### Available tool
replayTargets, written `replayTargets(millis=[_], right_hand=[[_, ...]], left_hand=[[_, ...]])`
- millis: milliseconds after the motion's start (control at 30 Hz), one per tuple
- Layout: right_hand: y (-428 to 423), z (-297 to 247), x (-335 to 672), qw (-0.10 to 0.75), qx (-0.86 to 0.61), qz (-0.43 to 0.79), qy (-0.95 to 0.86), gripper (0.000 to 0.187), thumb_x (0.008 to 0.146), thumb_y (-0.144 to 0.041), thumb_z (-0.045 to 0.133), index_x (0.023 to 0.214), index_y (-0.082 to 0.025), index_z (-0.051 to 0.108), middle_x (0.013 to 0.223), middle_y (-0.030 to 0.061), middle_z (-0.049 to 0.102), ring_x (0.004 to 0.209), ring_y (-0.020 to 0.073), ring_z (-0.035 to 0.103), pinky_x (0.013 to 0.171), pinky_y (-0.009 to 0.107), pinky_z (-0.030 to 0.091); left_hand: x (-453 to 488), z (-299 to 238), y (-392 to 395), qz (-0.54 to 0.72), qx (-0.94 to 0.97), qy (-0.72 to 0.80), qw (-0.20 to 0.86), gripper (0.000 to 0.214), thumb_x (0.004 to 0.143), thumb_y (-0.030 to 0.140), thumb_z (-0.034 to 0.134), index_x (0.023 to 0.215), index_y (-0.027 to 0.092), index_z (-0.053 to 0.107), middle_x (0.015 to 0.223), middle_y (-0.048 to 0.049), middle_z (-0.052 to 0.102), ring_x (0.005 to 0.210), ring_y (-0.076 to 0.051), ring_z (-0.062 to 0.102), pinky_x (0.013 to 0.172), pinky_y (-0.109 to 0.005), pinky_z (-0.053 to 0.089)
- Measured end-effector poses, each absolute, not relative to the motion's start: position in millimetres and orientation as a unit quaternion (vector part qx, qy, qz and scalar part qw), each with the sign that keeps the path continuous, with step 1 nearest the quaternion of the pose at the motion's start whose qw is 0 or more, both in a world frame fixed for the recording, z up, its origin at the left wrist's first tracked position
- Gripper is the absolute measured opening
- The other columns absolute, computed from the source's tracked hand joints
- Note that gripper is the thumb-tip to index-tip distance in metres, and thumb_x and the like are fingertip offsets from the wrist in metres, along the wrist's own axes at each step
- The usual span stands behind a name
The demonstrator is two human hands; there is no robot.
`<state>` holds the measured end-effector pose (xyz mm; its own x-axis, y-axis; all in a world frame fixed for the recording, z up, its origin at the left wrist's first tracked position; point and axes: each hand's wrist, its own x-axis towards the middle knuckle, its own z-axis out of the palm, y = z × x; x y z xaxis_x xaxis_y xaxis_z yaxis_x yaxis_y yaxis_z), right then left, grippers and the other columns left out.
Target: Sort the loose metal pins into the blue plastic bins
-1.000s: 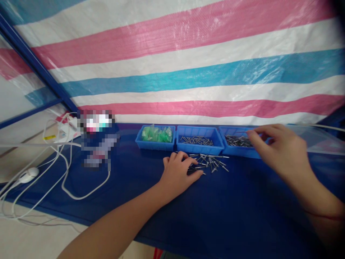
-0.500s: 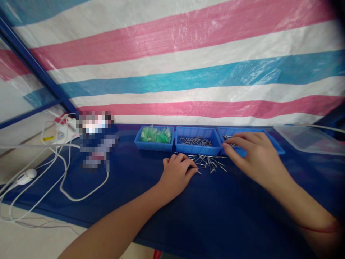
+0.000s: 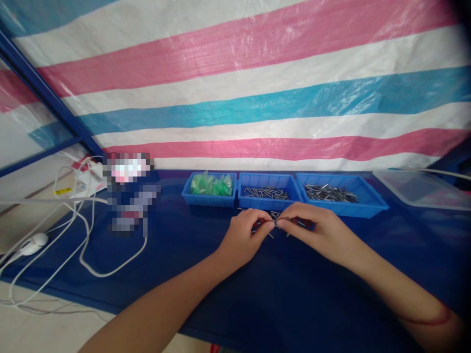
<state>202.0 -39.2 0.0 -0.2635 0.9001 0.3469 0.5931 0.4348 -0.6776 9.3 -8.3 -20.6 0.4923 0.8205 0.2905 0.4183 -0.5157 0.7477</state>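
My left hand (image 3: 243, 234) rests low over the blue table, thumb and forefinger pinched together. Opposite it, my right hand (image 3: 319, 226) is pinched too, and the fingertips of both hands nearly meet. Whatever small piece they hold is too small and covered to name. Loose thin metal pins (image 3: 271, 235), rivet-like in shape, lie on the table under and around the fingers, partly hidden. Just behind stands a blue bin (image 3: 265, 202) of silvery nail-like pieces. To its right is another blue bin (image 3: 368, 210) with short metal pins (image 3: 329, 193).
A third blue bin (image 3: 209, 199) holds green plastic bags (image 3: 211, 184). At the far right lies a clear plastic lid (image 3: 419, 189). White cables (image 3: 88, 245) and a white mouse-like device (image 3: 35, 243) occupy the left. Striped plastic sheeting (image 3: 235, 113) hangs behind the table.
My right hand has moved from over the right bin, left and down to my left fingertips. The right bin's pins are now uncovered. My left hand has barely moved.
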Motion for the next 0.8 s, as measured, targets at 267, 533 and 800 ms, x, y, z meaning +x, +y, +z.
replayTargets(millis=[267,533,800], right_hand=[[-40.4,-11.1,195.5,0.413,-0.512,0.221,-0.721,0.02,0.086,-0.04,0.058,0.086,-0.022,0.067,0.083,0.0044,0.067,0.071,0.0167,0.06,0.061,0.03,0.047],[-43.9,-7.1,191.3,0.421,-0.494,0.188,-0.737,0.017,0.088,-0.035,0.057,0.087,-0.022,0.068,0.084,0.0048,0.066,0.063,0.014,0.056,0.055,0.028,0.045],[-47.6,-2.2,188.9,0.422,-0.473,0.182,-0.752,0.017,0.088,-0.033,0.056,0.09,-0.023,0.069,0.09,0.0066,0.067,0.07,0.0156,0.06,0.057,0.029,0.048]], left_hand=[[10.0,-20.2,-11.1,0.328,0.791,0.347,0.382,0.015,0.089,0.031,0.055,0.095,0.017,0.06,0.088,-0.0016,0.065,0.079,-0.013,0.059,0.073,-0.023,0.046],[9.4,-18.6,-10.0,0.326,0.807,0.344,0.353,0.019,0.091,0.028,0.053,0.098,0.016,0.065,0.092,-0.0043,0.063,0.083,-0.014,0.059,0.073,-0.024,0.046],[10.6,-17.8,-11.2,0.357,0.793,0.354,0.345,0.017,0.087,0.034,0.058,0.091,0.018,0.063,0.089,-0.0031,0.063,0.077,-0.013,0.057,0.071,-0.024,0.047]])
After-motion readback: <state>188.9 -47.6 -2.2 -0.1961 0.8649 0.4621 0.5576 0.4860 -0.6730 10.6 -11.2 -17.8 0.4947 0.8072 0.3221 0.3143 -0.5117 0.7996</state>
